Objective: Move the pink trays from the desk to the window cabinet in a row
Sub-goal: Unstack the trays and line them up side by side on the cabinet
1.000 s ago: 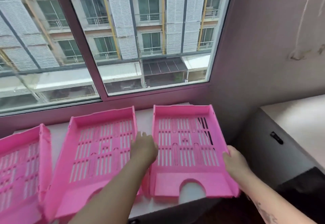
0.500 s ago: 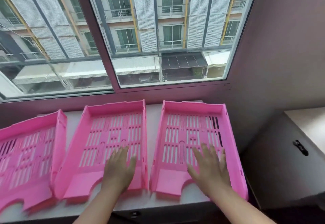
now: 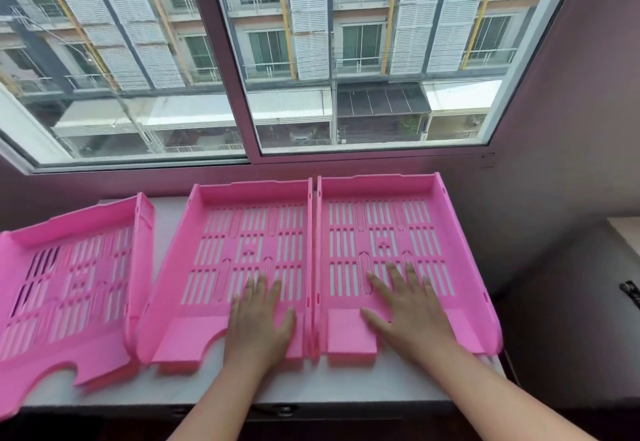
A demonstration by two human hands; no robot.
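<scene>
Head view, looking down over the person's forearms: closest in, both arms reach forward over the front edge of the white window cabinet top (image 3: 311,388). Left hand (image 3: 259,319) lies flat, palm down and fingers spread, on the slotted floor of the middle pink tray (image 3: 242,232), near that tray's front right corner; it is pressing, not gripping anything. Right hand (image 3: 412,312) lies the same way, unclenched and splayed, on the floor of the right pink tray (image 3: 381,222), just behind its front lip. Between the two hands the facing side walls of these two trays stand touching or very nearly so, running straight away from the person. Both trays have their long axis pointing from the cabinet's front edge toward the window (image 3: 311,59), with the notched open front at the wrists and the tall back wall beyond the fingertips, close under the sill. Out past the left hand, a third pink tray (image 3: 69,284) sits slightly skewed, its back end angled toward the middle tray, and its front corner overhangs the cabinet edge. Beyond the fingertips, through the glass, a shuttered building shows.
</scene>
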